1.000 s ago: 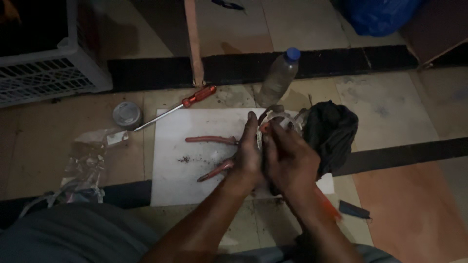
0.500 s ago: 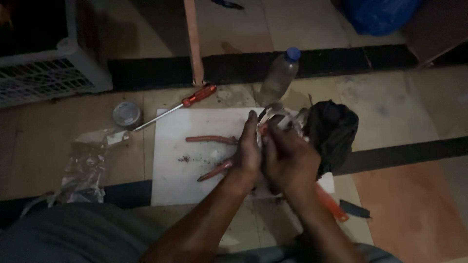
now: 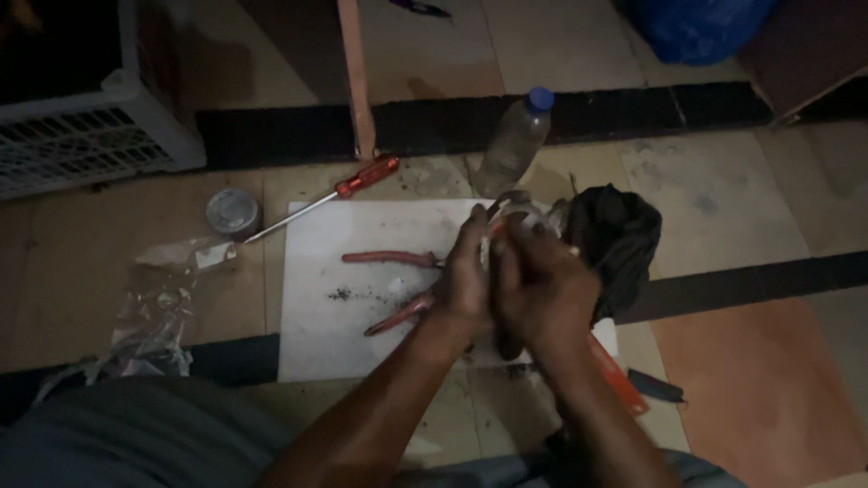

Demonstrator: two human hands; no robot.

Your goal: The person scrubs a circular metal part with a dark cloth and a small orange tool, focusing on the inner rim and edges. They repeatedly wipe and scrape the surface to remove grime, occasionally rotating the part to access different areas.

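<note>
My left hand (image 3: 466, 276) and my right hand (image 3: 542, 289) are pressed close together over the right part of a white sheet (image 3: 325, 334) on the floor. Both are closed around a small greyish metal part (image 3: 520, 206) that sticks out above the fingers; most of it is hidden. Red-handled pliers (image 3: 391, 260) lie open on the sheet just left of my left hand, their jaws hidden behind it. A red-handled screwdriver (image 3: 348, 188) lies past the sheet's far left corner.
A plastic bottle with a blue cap (image 3: 514, 145) stands behind my hands. A black cloth bag (image 3: 619, 237) sits to the right. A small round tin (image 3: 232, 212), crumpled clear plastic (image 3: 154, 307), a white crate (image 3: 81, 136), a wooden leg (image 3: 357, 77) and an orange tool (image 3: 619, 380) lie around.
My hands have shifted only slightly while working the small part between them. Everything on the floor stays where it was.
</note>
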